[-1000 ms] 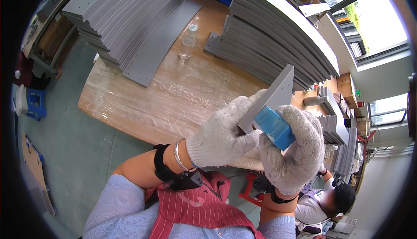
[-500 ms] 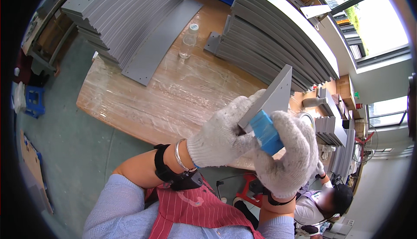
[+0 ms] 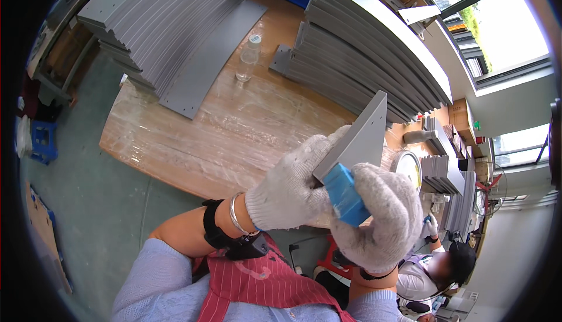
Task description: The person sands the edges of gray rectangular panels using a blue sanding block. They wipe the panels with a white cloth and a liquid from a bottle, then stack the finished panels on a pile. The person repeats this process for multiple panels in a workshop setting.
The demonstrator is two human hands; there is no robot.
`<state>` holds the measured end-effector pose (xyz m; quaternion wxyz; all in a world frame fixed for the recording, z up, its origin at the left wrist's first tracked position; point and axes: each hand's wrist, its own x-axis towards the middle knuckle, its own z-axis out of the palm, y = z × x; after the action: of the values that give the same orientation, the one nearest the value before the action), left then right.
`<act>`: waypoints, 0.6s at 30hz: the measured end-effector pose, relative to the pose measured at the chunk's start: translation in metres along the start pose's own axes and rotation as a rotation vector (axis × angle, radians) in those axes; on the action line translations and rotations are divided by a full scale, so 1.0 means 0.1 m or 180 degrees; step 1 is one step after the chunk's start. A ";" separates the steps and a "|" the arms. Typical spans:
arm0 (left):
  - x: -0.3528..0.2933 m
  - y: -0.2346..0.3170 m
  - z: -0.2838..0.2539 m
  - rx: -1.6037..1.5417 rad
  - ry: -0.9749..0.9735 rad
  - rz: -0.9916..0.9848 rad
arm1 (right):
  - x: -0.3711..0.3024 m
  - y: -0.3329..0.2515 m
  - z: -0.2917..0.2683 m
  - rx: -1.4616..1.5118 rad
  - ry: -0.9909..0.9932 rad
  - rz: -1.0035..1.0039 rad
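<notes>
Wearing a white knitted glove, my left hand (image 3: 290, 184) is closed around a grey panel (image 3: 358, 135), which is tilted above the table with its far end pointing up and to the right. My right hand (image 3: 383, 222), gloved too, grips a blue block (image 3: 345, 196) between thumb and fingers. The block lies against the near end of the panel, at its edge. Part of the left fingers is hidden behind the panel.
Tall stacks of grey panels stand at the left (image 3: 170, 23) and right (image 3: 369, 53) of the film-covered wooden table (image 3: 175, 146). Between them is a clear bottle (image 3: 248, 59). An open round can (image 3: 408, 167) sits beyond my right hand. A co-worker (image 3: 436, 269) is at the right.
My right hand has moved the blue block slightly down and to the left, along the panel's near end. My left hand keeps its hold, and the view has shifted a little.
</notes>
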<state>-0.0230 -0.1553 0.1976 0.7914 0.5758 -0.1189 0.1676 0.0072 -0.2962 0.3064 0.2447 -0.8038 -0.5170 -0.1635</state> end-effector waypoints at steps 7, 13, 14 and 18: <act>-0.06 0.10 0.01 0.0292 -0.0146 -0.0046 | 0.16 0.37 0.01 -0.0538 0.0802 -0.0049; -0.06 0.09 0.00 0.0466 -0.0349 0.0174 | 0.26 0.51 -0.14 -0.0566 0.1287 0.0214; -0.08 0.08 -0.01 0.0307 -0.0276 0.0055 | 0.23 0.45 -0.10 -0.0426 0.1279 0.0097; -0.12 0.05 -0.08 0.0201 -0.0214 0.0112 | 0.14 -0.02 -0.09 -0.0125 -0.0084 -0.0129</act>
<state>-0.0360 -0.1474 0.1952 0.7653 0.6036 -0.1501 0.1657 0.0108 -0.2898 0.3220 0.2187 -0.7999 -0.5330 -0.1679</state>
